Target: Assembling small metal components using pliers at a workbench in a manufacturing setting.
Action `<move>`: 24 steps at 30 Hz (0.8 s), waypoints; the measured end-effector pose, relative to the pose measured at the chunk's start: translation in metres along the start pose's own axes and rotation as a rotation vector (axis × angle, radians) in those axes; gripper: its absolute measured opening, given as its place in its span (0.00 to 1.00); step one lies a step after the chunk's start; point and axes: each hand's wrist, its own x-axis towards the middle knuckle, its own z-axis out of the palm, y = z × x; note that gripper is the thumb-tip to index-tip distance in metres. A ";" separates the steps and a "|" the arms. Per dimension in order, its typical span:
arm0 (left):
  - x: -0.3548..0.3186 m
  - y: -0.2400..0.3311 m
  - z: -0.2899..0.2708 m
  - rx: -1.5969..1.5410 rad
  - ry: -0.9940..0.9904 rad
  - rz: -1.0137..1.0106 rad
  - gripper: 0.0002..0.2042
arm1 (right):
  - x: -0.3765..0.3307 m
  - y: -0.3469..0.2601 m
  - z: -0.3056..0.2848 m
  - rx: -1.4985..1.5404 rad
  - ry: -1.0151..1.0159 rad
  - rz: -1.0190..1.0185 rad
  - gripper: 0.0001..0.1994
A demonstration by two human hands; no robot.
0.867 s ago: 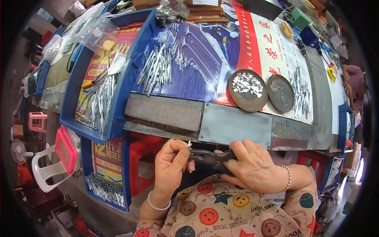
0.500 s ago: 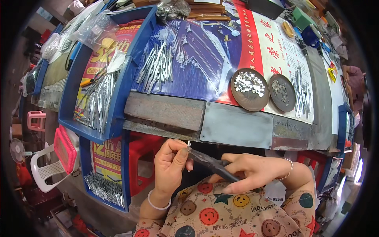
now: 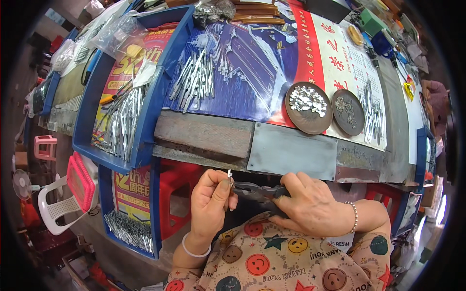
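A small silvery metal piece (image 3: 229,173) is pinched upright between the closed fingers (image 3: 219,186) of the left hand (image 3: 209,203). Just beside them, dark metal pliers (image 3: 258,191) are gripped by the right hand (image 3: 310,208), below the grey worktop (image 3: 291,150) edge.

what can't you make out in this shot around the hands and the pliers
- Head view: the pliers' handles are hidden under the right hand.
- The small metal piece pinched in the left hand is too small to identify.
- The pliers' tip meets that piece behind the left fingers; contact unclear.
- The silver bits in the round dish are too small to tell apart.
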 end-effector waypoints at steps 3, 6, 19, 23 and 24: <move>0.001 0.000 0.001 -0.002 0.011 -0.009 0.05 | 0.002 0.000 0.002 -0.041 0.074 -0.025 0.14; 0.002 -0.001 -0.001 0.034 -0.006 -0.005 0.05 | 0.002 0.001 0.005 -0.070 0.105 -0.019 0.13; 0.001 0.001 -0.003 0.073 -0.011 0.023 0.05 | 0.007 0.002 0.008 -0.155 0.138 -0.057 0.10; 0.000 -0.001 -0.002 0.097 0.002 0.034 0.05 | 0.006 -0.001 -0.001 -0.075 -0.061 0.013 0.14; 0.000 -0.003 -0.002 0.129 -0.002 0.052 0.05 | 0.006 0.000 -0.001 0.014 -0.085 0.026 0.14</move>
